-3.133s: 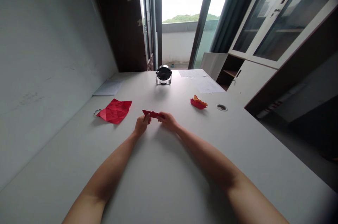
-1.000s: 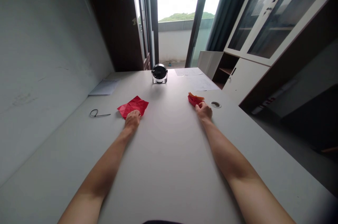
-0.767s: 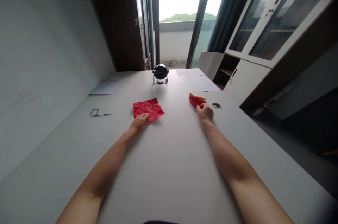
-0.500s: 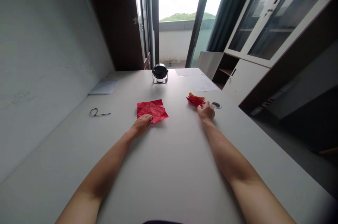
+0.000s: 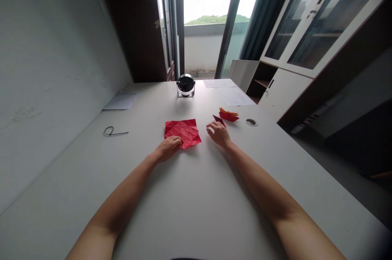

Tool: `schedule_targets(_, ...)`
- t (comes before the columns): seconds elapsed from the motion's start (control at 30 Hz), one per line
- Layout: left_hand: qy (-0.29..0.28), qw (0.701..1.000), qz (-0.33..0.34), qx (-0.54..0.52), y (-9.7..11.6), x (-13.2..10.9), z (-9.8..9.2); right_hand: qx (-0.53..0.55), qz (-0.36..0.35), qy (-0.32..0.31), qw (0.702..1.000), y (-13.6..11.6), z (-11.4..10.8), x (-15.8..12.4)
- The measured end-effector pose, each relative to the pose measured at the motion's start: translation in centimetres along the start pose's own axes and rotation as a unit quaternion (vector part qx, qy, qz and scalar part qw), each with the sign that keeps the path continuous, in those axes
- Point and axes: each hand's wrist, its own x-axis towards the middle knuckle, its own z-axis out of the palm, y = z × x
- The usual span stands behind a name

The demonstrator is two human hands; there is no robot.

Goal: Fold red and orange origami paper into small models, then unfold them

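Observation:
A square sheet of red creased paper [image 5: 183, 128] lies nearly flat on the white table. My left hand [image 5: 169, 147] is closed at its near edge, the fingertips gripping the paper. My right hand [image 5: 219, 134] hovers just right of the sheet, fingers apart and apparently holding nothing. Partly hidden behind its knuckles is a dark red folded paper piece [image 5: 218, 120]. Beyond that sits a small stack of red and orange folded paper pieces [image 5: 229, 116].
A roll of tape [image 5: 251, 122] lies right of the folded pieces. A round black device on a silver stand [image 5: 185, 84] stands at the back. A black cable tie loop [image 5: 112, 131] is at left. White paper sheets [image 5: 121, 101] lie by the wall, others [image 5: 235, 97] at the back right.
My right hand has left the folded stack and moved left towards the red sheet; one dark red piece now sits apart from the stack. My left hand has shifted the sheet slightly right and nearer.

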Motion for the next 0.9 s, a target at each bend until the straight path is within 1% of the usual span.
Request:
schedule_targets(0.07,-0.011,1.000,0.005,-0.002,0.3,0.1,0.0,-0.008,0.030,-0.015,0.999,1.3,0.3,-0.1)
schedule_targets(0.17,-0.022,1.000,0.013,-0.002,1.0,0.2,0.1,-0.015,0.069,-0.016,0.997,3.1,0.6,-0.1)
schedule_targets(0.23,-0.029,0.999,0.022,-0.003,1.5,0.3,0.2,-0.018,0.085,-0.010,0.996,3.7,0.6,0.0)
schedule_targets(0.3,-0.039,0.999,0.032,-0.006,2.0,0.4,0.4,-0.022,0.094,-0.002,0.995,3.7,0.6,0.0)
schedule_targets(0.4,-0.042,0.998,0.043,-0.009,2.1,0.4,0.8,-0.007,0.090,0.015,0.996,2.8,0.4,0.1)
schedule_targets(0.47,-0.016,0.999,0.028,0.006,1.5,0.4,1.0,0.020,0.085,0.016,0.996,1.7,0.0,0.1)
schedule_targets(0.57,0.055,0.996,-0.042,0.058,-0.4,0.2,1.2,0.069,0.107,-0.022,0.992,-0.3,-0.4,0.2)
schedule_targets(0.63,0.087,0.987,-0.097,0.089,-1.9,0.0,1.3,0.108,0.120,-0.052,0.986,-1.6,-0.5,0.2)
schedule_targets(0.7,0.100,0.980,-0.138,0.104,-3.1,-0.2,1.5,0.167,0.118,-0.084,0.975,-2.6,-0.3,0.2)
schedule_targets(0.8,0.112,0.973,-0.173,0.107,-4.1,-0.4,2.0,0.246,0.113,-0.118,0.955,-3.7,0.6,0.2)
schedule_targets(0.9,0.121,0.969,-0.191,0.099,-4.3,-0.4,2.4,0.283,0.125,-0.099,0.946,-4.4,1.6,0.1)
